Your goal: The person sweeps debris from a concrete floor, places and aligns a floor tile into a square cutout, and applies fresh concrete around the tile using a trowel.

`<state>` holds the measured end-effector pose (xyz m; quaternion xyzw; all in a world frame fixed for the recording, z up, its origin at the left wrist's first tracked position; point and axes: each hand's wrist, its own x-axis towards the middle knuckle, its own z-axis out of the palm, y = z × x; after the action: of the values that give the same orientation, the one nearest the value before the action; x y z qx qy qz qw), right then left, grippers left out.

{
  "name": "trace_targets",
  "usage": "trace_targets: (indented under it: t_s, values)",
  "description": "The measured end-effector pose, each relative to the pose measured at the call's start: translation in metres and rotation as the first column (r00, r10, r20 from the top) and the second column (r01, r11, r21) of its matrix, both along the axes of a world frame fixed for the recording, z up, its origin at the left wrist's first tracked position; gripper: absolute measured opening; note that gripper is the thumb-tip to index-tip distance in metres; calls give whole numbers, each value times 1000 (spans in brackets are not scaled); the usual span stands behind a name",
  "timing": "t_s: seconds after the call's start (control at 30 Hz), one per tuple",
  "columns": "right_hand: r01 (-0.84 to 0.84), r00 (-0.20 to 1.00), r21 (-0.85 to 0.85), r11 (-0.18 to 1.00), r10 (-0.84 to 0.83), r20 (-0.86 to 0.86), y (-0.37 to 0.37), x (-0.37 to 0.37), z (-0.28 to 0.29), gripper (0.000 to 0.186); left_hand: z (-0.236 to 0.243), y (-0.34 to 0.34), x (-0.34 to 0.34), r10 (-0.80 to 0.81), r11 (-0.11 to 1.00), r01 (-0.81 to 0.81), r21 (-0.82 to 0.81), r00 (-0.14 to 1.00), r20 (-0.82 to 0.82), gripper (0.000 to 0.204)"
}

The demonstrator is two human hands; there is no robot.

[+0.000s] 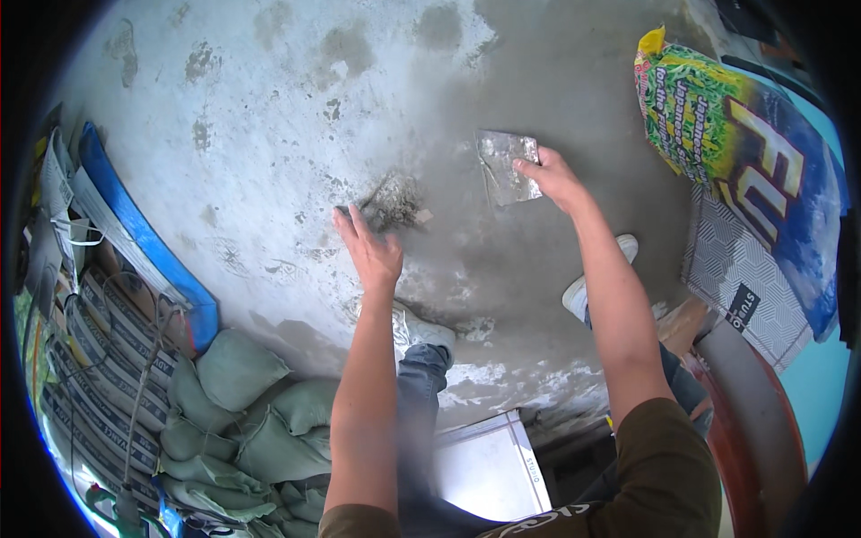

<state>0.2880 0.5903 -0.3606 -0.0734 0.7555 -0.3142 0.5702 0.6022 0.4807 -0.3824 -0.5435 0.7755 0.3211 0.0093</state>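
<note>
In my right hand [558,179] is a flat, roughly rectangular plate [504,169], grey and smeared with what looks like cement. The thumb lies on its upper face and the fingers go beneath its right edge. Over the floor to the left, my left hand [371,255] has its fingers stretched apart and nothing in it. Beside those fingertips lies a small heap of dark, wet-looking mortar [396,202]. Whether the fingers touch the heap I cannot tell. The concrete floor [269,161] is pale on the left and darker, damp-looking around the plate.
Green sandbags [242,368] and stacked grey-striped packages [108,368] fill the lower left, beside a long blue-edged panel [143,242]. My shoes [417,332] stand near the heap. A white panel [489,462] lies below. Colourful sacks [762,170] and a patterned sheet [744,269] line the right.
</note>
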Motion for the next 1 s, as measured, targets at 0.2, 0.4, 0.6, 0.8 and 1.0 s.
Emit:
trace_targets:
  t_s: [0.2, 0.4, 0.6, 0.8, 1.0]
  values:
    - [-31, 994, -6, 999, 30, -102, 1, 9, -27, 30, -6, 8, -16, 12, 1000, -11, 12, 998, -64, 80]
    - [-123, 978, -1, 992, 121, -172, -3, 18, -25, 30, -10, 13, -25, -8, 1000, 11, 15, 982, -190, 80]
    - [-67, 996, -92, 993, 72, 51, -4, 8, -25, 30, -15, 14, -28, -50, 999, 48, -15, 974, -221, 82]
    - [-389, 893, -116, 914, 343, -292, -34, 115, -45, 32, -31, 23, -31, -34, 998, 16, -58, 944, -329, 88]
    - [-208, 974, -48, 977, 212, 82, -39, 172, -50, 31, -9, 12, -29, 21, 1000, -28, -10, 905, -426, 86]
